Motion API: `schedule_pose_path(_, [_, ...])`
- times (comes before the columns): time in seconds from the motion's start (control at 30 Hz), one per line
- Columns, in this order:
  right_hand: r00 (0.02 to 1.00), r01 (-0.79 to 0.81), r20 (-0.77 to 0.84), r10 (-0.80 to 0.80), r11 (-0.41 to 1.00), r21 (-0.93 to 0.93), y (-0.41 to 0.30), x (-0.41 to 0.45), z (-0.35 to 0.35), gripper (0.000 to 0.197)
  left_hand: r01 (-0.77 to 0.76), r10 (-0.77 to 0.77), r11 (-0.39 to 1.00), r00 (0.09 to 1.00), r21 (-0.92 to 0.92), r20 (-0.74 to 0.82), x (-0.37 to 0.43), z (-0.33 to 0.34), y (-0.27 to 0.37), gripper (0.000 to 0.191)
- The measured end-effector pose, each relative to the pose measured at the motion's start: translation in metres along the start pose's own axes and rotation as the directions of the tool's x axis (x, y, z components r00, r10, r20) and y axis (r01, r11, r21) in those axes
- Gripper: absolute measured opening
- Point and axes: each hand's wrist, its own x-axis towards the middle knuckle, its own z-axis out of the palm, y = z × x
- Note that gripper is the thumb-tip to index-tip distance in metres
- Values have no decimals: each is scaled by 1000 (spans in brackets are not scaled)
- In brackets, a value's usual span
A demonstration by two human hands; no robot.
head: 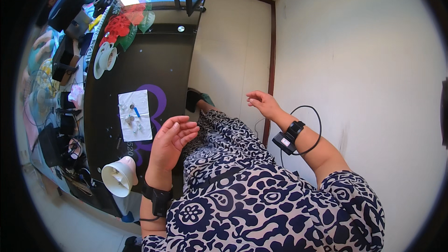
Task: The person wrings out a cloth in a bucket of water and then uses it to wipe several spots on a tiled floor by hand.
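My left hand (pixel 175 135) is raised at the near edge of the dark glass-topped table (pixel 154 56), palm up with loosely curled fingers and nothing in it. Closest to it on the table lies a white paper sheet (pixel 143 133). On the sheet are a small blue stick-like piece (pixel 137 112), a round metal-looking piece (pixel 132 106) and several tiny pale pieces, too small to name. My right hand (pixel 263 103) hangs in the air over the floor, apart from everything, its fingers bent and holding nothing. Both forearms wear black strapped devices with cables.
A pale cup-like container (pixel 119 178) with crumpled bits inside stands near my left wrist. Farther along the table is a white cup-shaped object on a wide base (pixel 105 59). Cluttered boxes and cables (pixel 66 56) line the table's far side. A wall (pixel 350 59) rises to my right.
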Motion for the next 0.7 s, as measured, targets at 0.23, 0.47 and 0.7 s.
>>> schedule_pose_path(0.23, [993, 47, -112, -34, 992, 115, 8, 8, -29, 27, -90, 90, 996, 995, -6, 38, 10, -16, 8, 31])
schedule_pose_path(0.47, [972, -141, -160, 172, 972, 187, 20, -22, -42, 27, -1, 3, 997, 1000, -74, 25, 15, -5, 0, 32])
schedule_pose_path(0.7, [966, -171, -171, 196, 974, 147, 57, -61, -41, 27, 105, -104, 994, 994, -36, 27, 36, 1, -10, 32])
